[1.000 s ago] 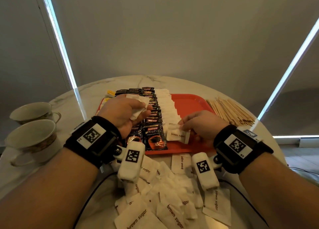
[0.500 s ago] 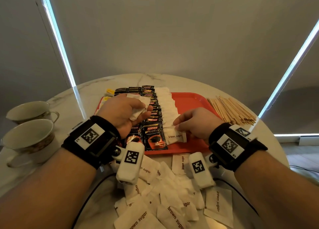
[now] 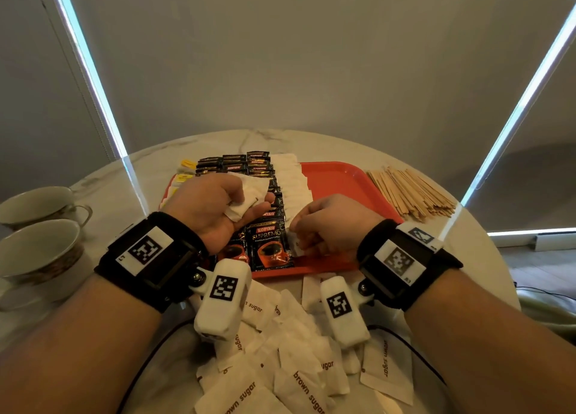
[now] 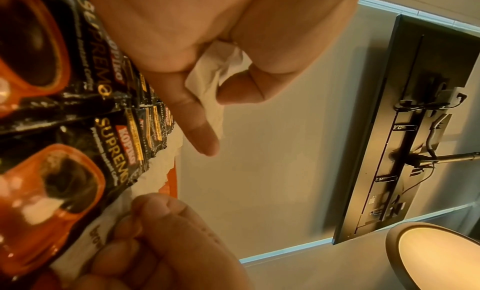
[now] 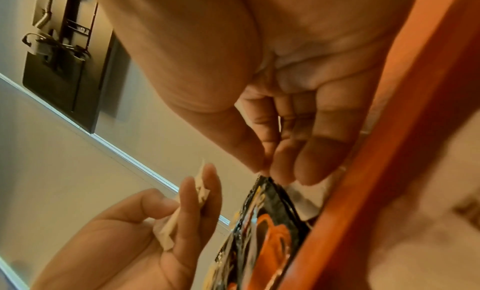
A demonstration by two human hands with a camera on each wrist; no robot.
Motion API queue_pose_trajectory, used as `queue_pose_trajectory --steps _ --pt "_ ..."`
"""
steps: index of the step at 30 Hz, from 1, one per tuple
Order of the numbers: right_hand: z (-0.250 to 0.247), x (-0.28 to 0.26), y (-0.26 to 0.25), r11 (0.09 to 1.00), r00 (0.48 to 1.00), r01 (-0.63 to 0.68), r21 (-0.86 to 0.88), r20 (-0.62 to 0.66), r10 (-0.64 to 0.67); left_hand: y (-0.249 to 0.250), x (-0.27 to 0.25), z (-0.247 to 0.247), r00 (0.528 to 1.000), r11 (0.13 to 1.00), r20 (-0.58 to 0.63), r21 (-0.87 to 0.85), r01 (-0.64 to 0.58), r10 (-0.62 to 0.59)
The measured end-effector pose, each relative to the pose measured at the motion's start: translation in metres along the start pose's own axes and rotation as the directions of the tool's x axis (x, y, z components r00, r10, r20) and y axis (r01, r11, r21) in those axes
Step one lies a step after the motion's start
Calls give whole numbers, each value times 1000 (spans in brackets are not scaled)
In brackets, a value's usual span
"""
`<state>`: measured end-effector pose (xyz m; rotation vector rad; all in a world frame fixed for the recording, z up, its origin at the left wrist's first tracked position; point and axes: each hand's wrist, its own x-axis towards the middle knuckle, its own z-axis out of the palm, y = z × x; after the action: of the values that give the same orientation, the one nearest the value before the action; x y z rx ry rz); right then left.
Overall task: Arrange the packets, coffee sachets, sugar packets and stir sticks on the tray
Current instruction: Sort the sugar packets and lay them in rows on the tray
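Hands over the tray, sugar packets in both

Left hand [image 3: 215, 208] hovers above the black coffee sachets [image 3: 269, 245] on the red tray [image 3: 336, 180], its fingers and thumb curled round a small bunch of white sugar packets [image 3: 249, 195]; the left wrist view shows the paper [image 4: 215, 72] bunched between palm and thumb. Right hand [image 3: 330, 223] sits low at the near edge of the tray, fingers bent down, pinching one white sugar packet [image 3: 296, 245] that lies just beside the nearest coffee sachet and touches the tray floor. From the right wrist view the fingertips [image 5: 283, 171] meet right at the sachet's corner.

On the tray the coffee sachets run in overlapping rows from near to far, with a row of white packets [image 3: 293, 180] alongside them on the right and yellow-tagged packets [image 3: 187, 167] at the far left corner. The right part of the tray floor is bare red.

Wooden stir sticks [image 3: 411, 192] lie in a loose heap on the marble table [image 3: 311, 142], just off the tray's right rim. A pile of "brown sugar" packets [image 3: 296, 367] is scattered on the table near the person, below both wrists. Two cups [image 3: 37, 248] stand at the left edge
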<state>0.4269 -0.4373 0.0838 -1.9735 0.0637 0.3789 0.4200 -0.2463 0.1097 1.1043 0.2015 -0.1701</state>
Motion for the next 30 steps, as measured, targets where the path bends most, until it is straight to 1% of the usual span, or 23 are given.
queue_pose_trajectory --steps 2,5,7,9,13,17,19,22,24,27,28,30 --pt "-1 2 -1 1000 1000 7 29 6 -7 -1 0 0 999 1000 33 -12 12 -12" --pt "-2 2 -9 988 995 96 119 -49 -90 -3 0 1 997 999 71 31 13 -15" --pt "0 3 -14 979 984 164 118 -86 -154 -3 1 3 997 998 71 58 -1 -4" --pt "3 3 -16 972 975 205 115 -107 -193 -4 1 4 996 996 90 93 -13 4" --pt "5 2 -13 968 966 249 24 -79 -246 -7 2 4 988 985 155 171 -27 0" --pt "2 5 -7 957 959 275 94 -91 -267 -11 2 6 980 982 201 189 -24 -15" --pt "1 6 -5 947 962 266 178 -105 -250 -12 4 6 981 975 195 222 -34 -10" --pt "0 6 -4 907 968 248 339 -113 -222 -12 4 7 990 956 137 285 -73 35" --pt "-1 7 -3 894 962 271 358 -130 -240 -12 2 9 993 935 94 341 -98 70" --pt "-1 7 -1 875 943 331 353 -161 -292 -13 -1 11 996 929 32 359 -90 84" --pt "-1 7 -1 869 938 344 356 -163 -305 -13 -2 10 996 925 29 367 -94 90" --pt "-1 5 -1 854 934 356 378 -148 -324 -16 1 7 988 870 88 468 -155 129"
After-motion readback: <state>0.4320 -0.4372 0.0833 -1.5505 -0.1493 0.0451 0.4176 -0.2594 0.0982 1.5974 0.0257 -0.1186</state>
